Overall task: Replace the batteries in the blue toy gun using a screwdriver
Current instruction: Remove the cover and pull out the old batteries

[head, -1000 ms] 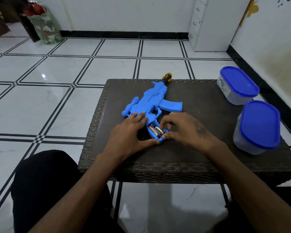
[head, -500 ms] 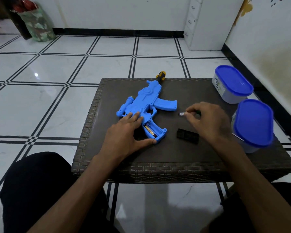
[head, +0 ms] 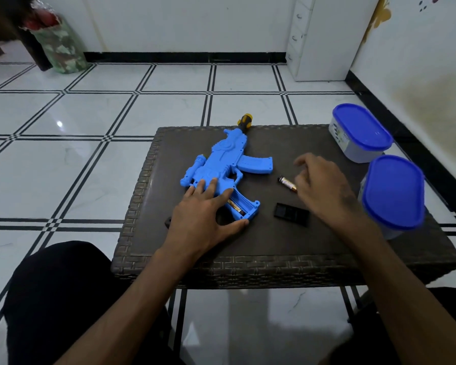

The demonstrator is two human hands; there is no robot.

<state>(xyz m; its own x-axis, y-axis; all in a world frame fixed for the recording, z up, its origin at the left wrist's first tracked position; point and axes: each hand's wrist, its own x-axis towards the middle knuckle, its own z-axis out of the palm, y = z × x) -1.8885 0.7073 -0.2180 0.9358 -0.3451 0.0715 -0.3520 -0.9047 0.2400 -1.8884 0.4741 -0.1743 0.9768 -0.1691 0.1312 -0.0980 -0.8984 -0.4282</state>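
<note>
Left hand (head: pixel 203 217) flat, fingers straight, pinning blue toy gun (head: pixel 223 171) on bench (head: pixel 274 248); right hand (head: pixel 319 185) loose, empty, beside removed battery (head: pixel 287 183); second battery (head: pixel 236 206) best prised from open compartment, gun kept pinned.

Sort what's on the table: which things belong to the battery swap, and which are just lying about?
Job:
blue toy gun, compartment open
battery in compartment
loose battery
black cover
screwdriver handle
left hand on gun
right hand

Lying about:
far tub
near tub
</note>
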